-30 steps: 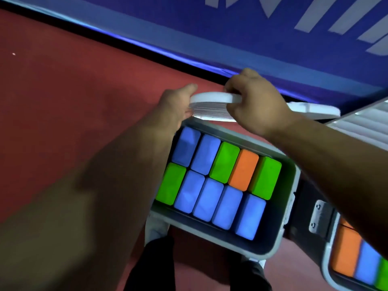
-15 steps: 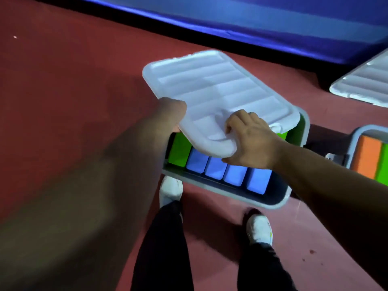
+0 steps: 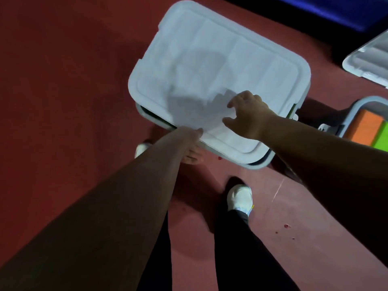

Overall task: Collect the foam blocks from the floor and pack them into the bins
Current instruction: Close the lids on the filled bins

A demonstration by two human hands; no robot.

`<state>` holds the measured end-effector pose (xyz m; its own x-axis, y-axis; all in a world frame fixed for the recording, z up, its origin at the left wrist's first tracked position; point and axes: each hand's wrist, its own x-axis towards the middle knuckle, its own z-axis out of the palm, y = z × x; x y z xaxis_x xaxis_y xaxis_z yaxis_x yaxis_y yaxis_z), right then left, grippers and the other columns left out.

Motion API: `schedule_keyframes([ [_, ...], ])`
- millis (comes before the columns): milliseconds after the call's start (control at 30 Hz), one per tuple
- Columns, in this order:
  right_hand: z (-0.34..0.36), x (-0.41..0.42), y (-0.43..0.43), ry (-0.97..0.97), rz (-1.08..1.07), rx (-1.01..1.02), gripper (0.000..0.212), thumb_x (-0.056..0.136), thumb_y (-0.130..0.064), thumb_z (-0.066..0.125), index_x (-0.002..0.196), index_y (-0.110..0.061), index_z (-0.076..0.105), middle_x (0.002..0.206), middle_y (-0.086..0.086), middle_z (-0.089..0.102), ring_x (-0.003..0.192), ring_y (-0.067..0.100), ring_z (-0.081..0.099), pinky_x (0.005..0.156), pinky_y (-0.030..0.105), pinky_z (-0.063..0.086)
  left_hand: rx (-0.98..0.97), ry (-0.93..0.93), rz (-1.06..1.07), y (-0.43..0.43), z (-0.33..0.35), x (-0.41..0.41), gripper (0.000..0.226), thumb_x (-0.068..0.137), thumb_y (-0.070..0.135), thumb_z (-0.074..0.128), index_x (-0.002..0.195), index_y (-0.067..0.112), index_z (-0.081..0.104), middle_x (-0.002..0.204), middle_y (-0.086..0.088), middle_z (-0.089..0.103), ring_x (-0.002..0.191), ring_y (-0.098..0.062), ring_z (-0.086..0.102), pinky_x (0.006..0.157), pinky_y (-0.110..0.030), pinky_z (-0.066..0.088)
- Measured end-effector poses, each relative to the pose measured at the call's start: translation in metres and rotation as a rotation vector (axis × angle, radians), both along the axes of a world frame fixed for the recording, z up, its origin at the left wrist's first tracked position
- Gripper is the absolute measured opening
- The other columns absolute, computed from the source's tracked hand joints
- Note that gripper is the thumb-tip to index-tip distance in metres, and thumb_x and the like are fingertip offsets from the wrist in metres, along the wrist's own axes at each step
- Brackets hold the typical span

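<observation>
A white lid (image 3: 220, 59) lies over the grey bin (image 3: 259, 164) on the red floor and hides the foam blocks packed inside; only a sliver of green shows at the right corner. My left hand (image 3: 192, 147) holds the lid's near edge, thumb on top and fingers underneath. My right hand (image 3: 247, 115) rests on top of the lid near its front, fingers spread. At the right edge a second grey bin (image 3: 357, 103) stands uncovered, with an orange block (image 3: 366, 127) and a green block (image 3: 382, 138) showing.
Another white lid (image 3: 369, 59) lies on the floor at the upper right, next to a blue mat (image 3: 336, 11). My two feet in white shoes (image 3: 240, 197) stand just in front of the covered bin. Red floor spreads to the left.
The lid, first held up behind the bin, has come down flat over it and now hides the blocks. My right hand has let go of the edge and lies on top.
</observation>
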<state>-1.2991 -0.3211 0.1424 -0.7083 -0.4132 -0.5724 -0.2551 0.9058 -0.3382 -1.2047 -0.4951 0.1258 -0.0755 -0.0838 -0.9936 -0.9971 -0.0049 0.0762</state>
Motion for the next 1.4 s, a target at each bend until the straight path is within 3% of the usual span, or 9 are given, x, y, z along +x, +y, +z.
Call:
schedule_keyframes([
  [100, -0.009, 0.007, -0.003, 0.006, -0.001, -0.016, 0.046, 0.092, -0.041, 0.059, 0.134, -0.022, 0.057, 0.142, 0.006, 0.045, 0.128, 0.03, 0.044, 0.107, 0.042, 0.042, -0.236, 0.119, -0.165, -0.014, -0.013, 0.006, 0.042, 0.102, 0.044, 0.052, 0.11, 0.006, 0.068, 0.097, -0.016, 0.079, 0.085, -0.034, 0.077, 0.077, -0.036, 0.061],
  [200, -0.015, 0.007, -0.016, 0.026, -0.042, -0.058, 0.039, 0.093, -0.035, 0.057, 0.129, -0.021, 0.06, 0.138, 0.006, 0.047, 0.127, 0.03, 0.045, 0.105, 0.042, 0.043, -0.56, 0.282, -0.38, -0.046, -0.012, -0.005, 0.037, 0.102, 0.028, 0.051, 0.12, 0.001, 0.068, 0.126, -0.019, 0.07, 0.117, -0.037, 0.065, 0.095, -0.037, 0.052],
  [367, -0.024, -0.01, -0.053, 0.067, -0.039, -0.06, 0.036, 0.094, -0.032, 0.055, 0.127, -0.018, 0.06, 0.136, 0.008, 0.047, 0.126, 0.031, 0.045, 0.104, 0.042, 0.044, -0.95, 0.534, -0.3, -0.124, -0.015, -0.039, 0.014, 0.096, 0.026, 0.049, 0.102, 0.017, 0.058, 0.124, -0.013, 0.065, 0.118, -0.035, 0.06, 0.087, -0.033, 0.041],
  [433, -0.027, -0.019, -0.074, 0.072, -0.017, -0.061, 0.037, 0.093, -0.03, 0.057, 0.128, -0.016, 0.06, 0.136, 0.009, 0.047, 0.124, 0.032, 0.047, 0.101, 0.042, 0.046, -0.998, 0.569, -0.292, -0.154, -0.021, -0.055, 0.027, 0.092, 0.026, 0.055, 0.116, 0.014, 0.06, 0.133, -0.012, 0.057, 0.124, -0.035, 0.054, 0.096, -0.036, 0.042],
  [600, -0.036, -0.037, -0.13, 0.095, 0.021, -0.068, 0.034, 0.088, -0.024, 0.059, 0.12, -0.012, 0.059, 0.135, 0.011, 0.046, 0.12, 0.035, 0.049, 0.095, 0.04, 0.048, -0.854, 0.492, -0.462, -0.197, -0.041, -0.079, 0.071, 0.095, 0.044, 0.065, 0.151, 0.009, 0.038, 0.152, -0.016, 0.045, 0.14, -0.039, 0.044, 0.114, -0.044, 0.037],
  [733, -0.041, -0.042, -0.167, 0.161, 0.003, -0.056, 0.05, 0.085, -0.028, 0.068, 0.131, -0.009, 0.057, 0.16, 0.014, 0.026, 0.136, 0.038, 0.041, 0.107, 0.044, 0.045, -0.782, 0.602, -0.589, -0.197, -0.061, -0.073, 0.072, 0.096, 0.038, 0.07, 0.148, -0.002, 0.04, 0.149, -0.023, 0.047, 0.139, -0.038, 0.045, 0.114, -0.04, 0.032],
  [867, -0.043, -0.043, -0.192, 0.187, 0.0, -0.023, 0.072, 0.089, -0.041, 0.072, 0.15, -0.017, 0.044, 0.171, 0.008, 0.006, 0.153, 0.034, 0.022, 0.121, 0.046, 0.033, -0.761, 0.629, -0.653, -0.2, -0.081, -0.05, 0.052, 0.093, 0.033, 0.073, 0.136, 0.014, 0.051, 0.139, -0.014, 0.05, 0.125, -0.035, 0.051, 0.104, -0.042, 0.042],
  [1233, -0.064, -0.043, -0.199, 0.214, 0.013, -0.008, 0.07, 0.086, -0.046, 0.071, 0.148, -0.033, 0.042, 0.16, 0.0, 0.028, 0.142, 0.033, 0.03, 0.107, 0.053, 0.041, -0.667, 0.667, -0.56, -0.231, -0.078, -0.08, 0.034, 0.09, 0.036, 0.072, 0.111, 0.013, 0.06, 0.107, -0.005, 0.064, 0.096, -0.027, 0.063, 0.078, -0.037, 0.049],
  [1400, -0.065, -0.046, -0.193, 0.22, 0.023, 0.01, 0.069, 0.089, -0.049, 0.068, 0.15, -0.037, 0.038, 0.163, -0.005, 0.027, 0.144, 0.031, 0.029, 0.108, 0.053, 0.04, -0.555, 0.586, -0.538, -0.229, -0.077, -0.121, 0.068, 0.089, 0.057, 0.071, 0.137, 0.012, 0.054, 0.124, -0.005, 0.062, 0.107, -0.026, 0.063, 0.082, -0.034, 0.046],
])
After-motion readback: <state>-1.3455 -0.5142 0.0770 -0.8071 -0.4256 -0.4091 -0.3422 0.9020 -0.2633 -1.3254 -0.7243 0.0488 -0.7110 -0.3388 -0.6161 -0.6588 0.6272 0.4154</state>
